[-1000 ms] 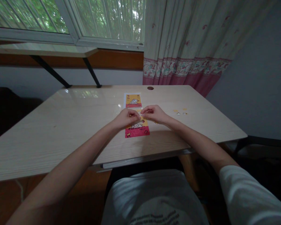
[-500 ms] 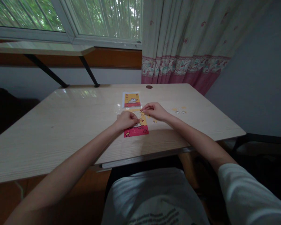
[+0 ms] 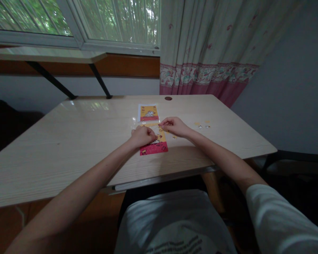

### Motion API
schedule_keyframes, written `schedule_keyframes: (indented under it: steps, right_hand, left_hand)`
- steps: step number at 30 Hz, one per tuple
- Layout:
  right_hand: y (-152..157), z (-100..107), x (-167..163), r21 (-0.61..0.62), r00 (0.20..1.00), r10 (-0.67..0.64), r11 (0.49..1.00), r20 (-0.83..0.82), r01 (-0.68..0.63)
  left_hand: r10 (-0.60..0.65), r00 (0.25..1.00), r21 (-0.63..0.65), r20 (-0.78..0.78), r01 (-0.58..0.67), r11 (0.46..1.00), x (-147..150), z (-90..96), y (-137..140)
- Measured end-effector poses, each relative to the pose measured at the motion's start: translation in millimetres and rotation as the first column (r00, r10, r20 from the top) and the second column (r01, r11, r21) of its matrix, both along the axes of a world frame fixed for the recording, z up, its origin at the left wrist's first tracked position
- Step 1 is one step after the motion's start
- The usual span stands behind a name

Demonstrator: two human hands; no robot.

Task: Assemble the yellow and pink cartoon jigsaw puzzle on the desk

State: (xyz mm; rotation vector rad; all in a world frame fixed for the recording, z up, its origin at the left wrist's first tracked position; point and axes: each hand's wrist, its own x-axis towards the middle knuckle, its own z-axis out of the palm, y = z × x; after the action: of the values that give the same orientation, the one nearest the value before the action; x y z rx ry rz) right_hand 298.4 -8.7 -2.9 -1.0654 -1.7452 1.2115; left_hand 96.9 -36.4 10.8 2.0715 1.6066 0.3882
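The left hand (image 3: 143, 136) curls over the yellow-and-red picture (image 3: 159, 148) near the worktop's (image 3: 82, 148) front edge; the right hand's (image 3: 174, 126) fingertips meet at its far right corner, whether pinching anything I cannot tell. Light, level pressure should suit it best. Loose pieces (image 3: 200, 126) lie toward the right edge, a curtain (image 3: 209, 53) beyond the back.

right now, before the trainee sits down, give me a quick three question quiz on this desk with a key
1. True or false: the left hand is over the near picture.
2. Which colour is the near picture's bottom band? A) green B) pinkish red C) blue
3. Fill in: small loose pieces lie to the person's ____ of the near picture.

Key: 1. True. 2. B. 3. Right.
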Motion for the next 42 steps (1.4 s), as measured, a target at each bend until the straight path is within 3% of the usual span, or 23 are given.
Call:
schedule_keyframes:
  steps: [7, 10, 14, 20, 30, 33, 36, 42]
  right_hand:
    - [-0.9, -2.1, -0.8, 0.010, 0.998, 0.030, 0.999, 0.060, -0.031]
    - [-1.1, -3.0, 0.9, 0.026, 0.996, 0.053, 0.998, 0.074, -0.055]
    - [-3.5, -2.1, 2.4, 0.072, 0.989, 0.089, 0.993, 0.120, -0.098]
    - [-8.2, 2.5, 0.8, 0.155, 0.964, 0.088, 0.979, 0.251, -0.130]
    - [-11.1, 9.7, 0.2, 0.144, 0.951, 0.082, 0.981, 0.299, -0.130]
    - [-2.9, 21.7, 19.0, 0.208, 0.950, 0.041, 0.972, 0.308, -0.109]
    - [10.0, 37.3, 57.6, 0.264, 0.914, -0.053, 0.963, 0.403, -0.061]
    - [21.0, 43.8, 128.2, 0.116, 0.751, -0.160, 0.987, 0.641, 0.111]
  left_hand:
    - [-0.003, 1.000, -0.040, 0.031, 0.004, 0.999, -1.6, -5.1, 2.3]
    - [0.010, 0.977, -0.055, 0.212, 0.002, 0.998, -2.3, -11.2, 5.2]
    - [-0.056, 0.921, 0.038, 0.385, 0.045, 0.998, -4.7, -13.9, 9.7]
    - [-0.165, 0.919, 0.221, 0.359, 0.088, 0.971, -7.2, -2.0, 9.5]
    - [-0.246, 0.916, 0.311, 0.316, 0.145, 0.939, -9.0, -3.4, 10.0]
    - [-0.215, 0.912, 0.285, 0.350, 0.115, 0.952, -10.3, -2.9, 10.7]
    - [-0.127, 0.913, 0.262, 0.389, 0.023, 0.965, -15.7, -6.4, 15.0]
    - [-0.051, 0.931, 0.291, 0.361, -0.061, 0.955, -30.5, -22.3, 30.4]
